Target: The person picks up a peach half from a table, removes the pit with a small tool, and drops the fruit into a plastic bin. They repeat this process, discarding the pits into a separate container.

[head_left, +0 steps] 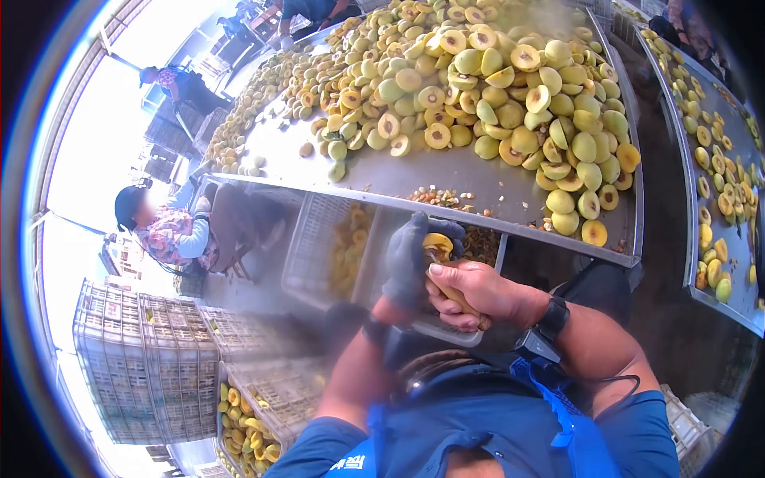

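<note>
My left hand (408,256), in a dark grey glove, holds a halved yellow fruit (437,244) with its cut side turned up. My right hand (472,291) is bare and wrapped round the wooden handle of a tool (455,296). The tool's tip meets the fruit's cut face; its exact shape is too small to tell. Both hands are close together over a bin of pits and scraps (480,242), just below the edge of a metal table (510,226). Halved fruits (522,139) are heaped on that table, and loose pits lie near its edge.
A crate of cut fruit (298,248) stands left of my hands. Stacked crates (143,350) and another fruit crate (247,426) are at the lower left. A co-worker (171,227) sits at the left; others are farther back. A second fruit table (687,151) stands right.
</note>
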Available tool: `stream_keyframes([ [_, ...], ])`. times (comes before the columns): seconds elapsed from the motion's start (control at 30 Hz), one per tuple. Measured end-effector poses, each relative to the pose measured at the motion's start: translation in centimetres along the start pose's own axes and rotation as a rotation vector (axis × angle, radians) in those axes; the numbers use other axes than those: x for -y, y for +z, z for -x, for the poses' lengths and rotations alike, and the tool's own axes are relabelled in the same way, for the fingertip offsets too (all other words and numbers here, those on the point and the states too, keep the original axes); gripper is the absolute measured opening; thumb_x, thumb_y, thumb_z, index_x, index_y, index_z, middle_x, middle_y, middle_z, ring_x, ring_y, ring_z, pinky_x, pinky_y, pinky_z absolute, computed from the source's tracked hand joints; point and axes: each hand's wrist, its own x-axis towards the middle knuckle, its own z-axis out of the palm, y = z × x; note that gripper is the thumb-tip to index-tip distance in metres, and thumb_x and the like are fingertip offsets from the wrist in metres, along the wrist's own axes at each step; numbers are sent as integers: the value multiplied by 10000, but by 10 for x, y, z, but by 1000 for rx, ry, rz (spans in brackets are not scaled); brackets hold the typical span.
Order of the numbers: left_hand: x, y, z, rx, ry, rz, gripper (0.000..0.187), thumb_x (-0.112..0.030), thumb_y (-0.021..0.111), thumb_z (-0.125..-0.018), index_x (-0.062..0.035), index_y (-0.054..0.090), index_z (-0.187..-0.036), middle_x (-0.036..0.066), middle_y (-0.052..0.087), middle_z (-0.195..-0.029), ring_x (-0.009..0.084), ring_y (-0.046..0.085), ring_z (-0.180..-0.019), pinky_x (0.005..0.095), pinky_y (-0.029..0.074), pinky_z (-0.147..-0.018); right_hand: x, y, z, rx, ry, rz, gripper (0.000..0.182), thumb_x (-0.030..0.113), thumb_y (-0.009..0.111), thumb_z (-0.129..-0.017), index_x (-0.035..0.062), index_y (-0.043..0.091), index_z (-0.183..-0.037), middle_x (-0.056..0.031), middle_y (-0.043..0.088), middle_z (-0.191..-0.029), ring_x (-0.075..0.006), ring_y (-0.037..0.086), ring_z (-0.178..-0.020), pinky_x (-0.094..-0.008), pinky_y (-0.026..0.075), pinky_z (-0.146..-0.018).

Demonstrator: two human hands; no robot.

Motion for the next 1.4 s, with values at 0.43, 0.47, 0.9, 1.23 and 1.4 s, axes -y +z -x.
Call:
stream_keyframes([
  [0.43, 36, -83, 1, -325, -238, 76, 320, -194, 519, -1047, 31, 746, -1028, 65, 723, -951, 134, 652, -822, 285, 526, -729, -4, -11, -12, -218, 2, 554, 343, 375, 479, -1106, 94, 503, -911, 24, 466, -650, -77, 460, -456, -265, 382, -392],
  [0.47, 48, -106, -1, -376, -244, -10, 306, -170, 527, -1033, 25, 760, -996, 64, 723, -948, 137, 650, -834, 293, 526, -739, -6, -11, -13, -225, -35, 569, 332, 369, 497, -1100, 97, 503, -910, 28, 467, -652, -74, 459, -459, -263, 382, -396],
  [0.9, 115, -106, -234, -218, 55, -886, 532, -256, 712, -857, -31, 647, -1335, 209, 724, -1180, 343, 699, -1098, 400, 538, -988, 10, -3, -22, -324, -166, 756, 323, 333, 582, -1060, 13, 564, -1021, -106, 617, -785, -157, 556, -765, -372, 497, -729],
  [1.23, 141, -109, -251, 25, -376, -620, 496, -259, 799, -792, -14, 685, -1207, 133, 740, -1012, 224, 713, -803, 331, 589, -709, 26, -5, -16, -417, -233, 786, 344, 360, 579, -1053, 17, 551, -1038, -119, 628, -760, -197, 593, -723, -383, 500, -708],
  [1.4, 74, -73, -159, -22, -338, 107, 436, -103, 710, -934, 19, 606, -1340, 89, 699, -1031, 162, 687, -699, 298, 595, -597, 29, -12, -20, -540, -335, 774, 334, 337, 589, -1049, 10, 553, -996, -98, 625, -748, -181, 579, -685, -361, 490, -645],
])
